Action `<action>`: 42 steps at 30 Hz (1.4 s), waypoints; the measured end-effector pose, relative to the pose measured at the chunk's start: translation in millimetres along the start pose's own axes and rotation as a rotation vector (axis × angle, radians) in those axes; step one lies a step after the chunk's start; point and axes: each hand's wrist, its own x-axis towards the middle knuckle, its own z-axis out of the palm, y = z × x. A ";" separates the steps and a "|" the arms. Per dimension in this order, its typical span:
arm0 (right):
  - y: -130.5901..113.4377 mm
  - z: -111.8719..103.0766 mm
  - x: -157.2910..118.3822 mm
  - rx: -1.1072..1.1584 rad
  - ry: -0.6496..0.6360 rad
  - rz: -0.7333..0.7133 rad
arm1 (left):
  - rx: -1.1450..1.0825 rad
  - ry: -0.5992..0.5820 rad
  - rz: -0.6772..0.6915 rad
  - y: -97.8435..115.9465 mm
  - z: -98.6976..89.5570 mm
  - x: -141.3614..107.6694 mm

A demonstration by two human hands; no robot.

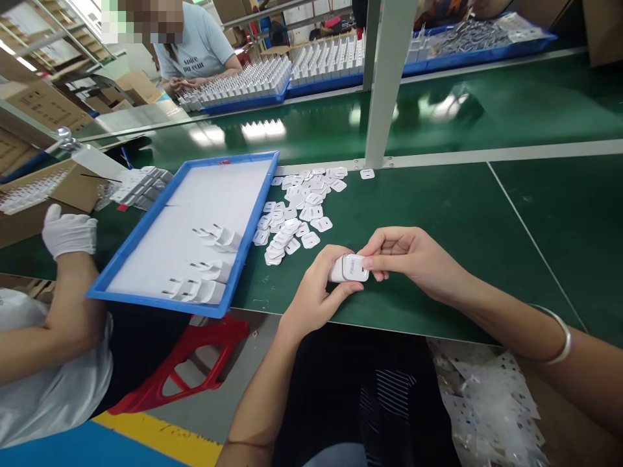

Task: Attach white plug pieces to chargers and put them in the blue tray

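My left hand (314, 292) is closed around a white charger body (337, 270), its thumb below and fingers above. On the end that faces me sits a small white cover plate (354, 268) with printing and a dark slot. With thumb and fingers my right hand (413, 259) pinches the plate's right edge; whether the plate is fully seated I cannot tell. Beyond my left hand lies a loose pile of similar white cover plates (311, 194). Several white chargers with pins (209, 272) lie in the blue-rimmed tray (228, 305) to the left.
A metal post (384, 84) rises behind the green bench (438, 201). At far left are a co-worker's gloved hand (71, 233) and a grey fixture (141, 187). Across the bench, another person sits by blue trays (248, 104) of chargers. A red stool (214, 334) stands below.
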 end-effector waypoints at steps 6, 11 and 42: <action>-2.4 0.8 -1.0 -0.030 0.003 0.014 | 0.014 -0.010 0.017 -1.7 -0.5 -0.7; -3.2 1.3 -1.1 -0.050 0.009 0.021 | 0.031 -0.021 0.025 -2.4 -1.5 -0.3; -3.1 6.6 -4.1 -0.175 0.033 -0.081 | 0.043 -0.070 0.007 -0.9 0.0 1.1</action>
